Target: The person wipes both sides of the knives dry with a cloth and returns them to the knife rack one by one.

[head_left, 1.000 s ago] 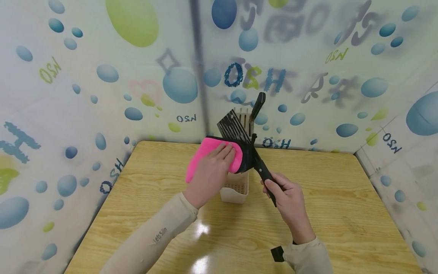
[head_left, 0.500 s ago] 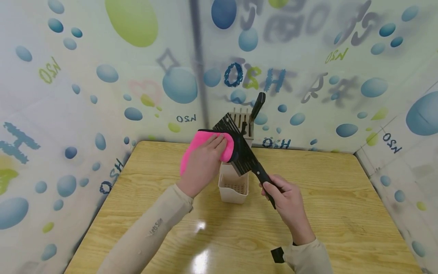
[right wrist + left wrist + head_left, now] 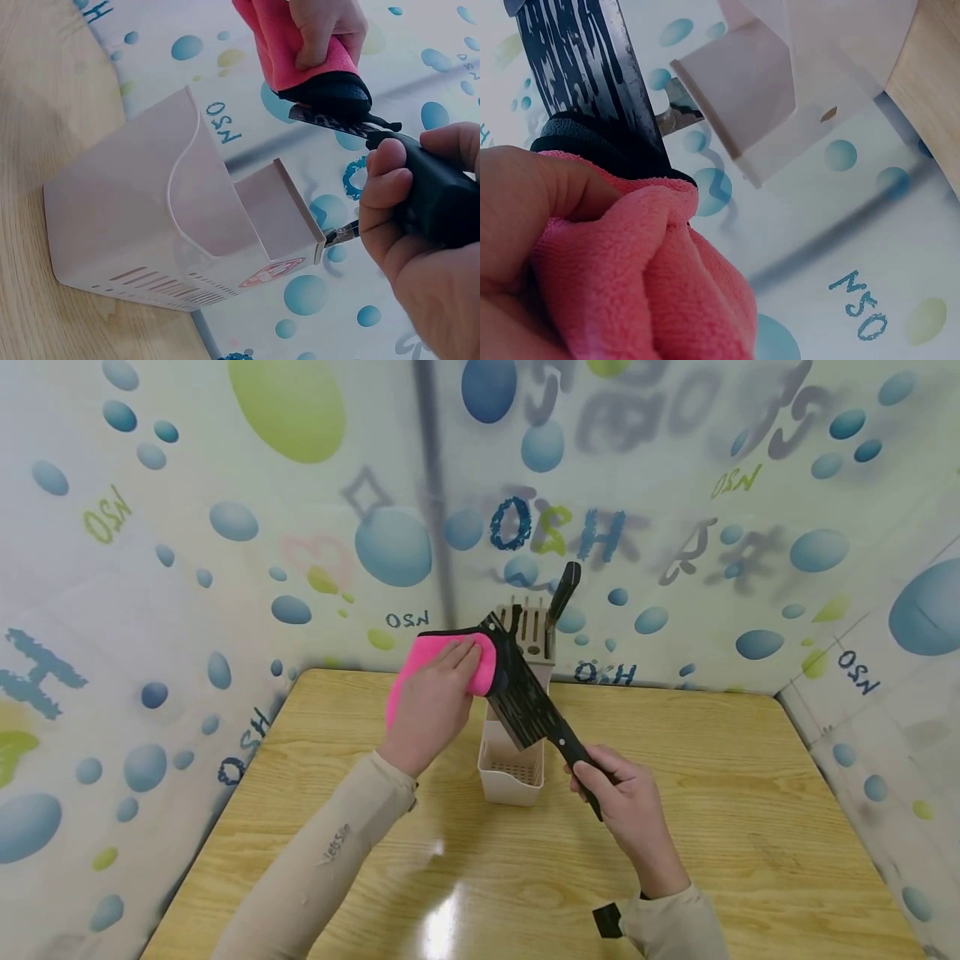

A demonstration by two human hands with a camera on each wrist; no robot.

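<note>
My right hand (image 3: 630,810) grips the black handle (image 3: 439,191) of a cleaver. Its wide dark blade (image 3: 527,706) bears streaky marks and slants up and left. A pink cloth (image 3: 408,672) with a black edge is folded over the far part of the blade, hiding some of it. Through the cloth, my left hand (image 3: 429,710) pinches the blade, thumb on the near side in the left wrist view (image 3: 525,247). Behind and below the cleaver stands a pale knife holder (image 3: 512,789).
Another black-handled knife (image 3: 566,597) sticks up from the slotted top of the holder. The holder's front bin has a perforated floor. A wooden table (image 3: 720,793) lies beneath, with patterned walls behind and at both sides.
My left hand and the cloth have slid up and left along the blade, from near the handle towards its far end. More of the blade by the handle shows. The right hand has barely moved.
</note>
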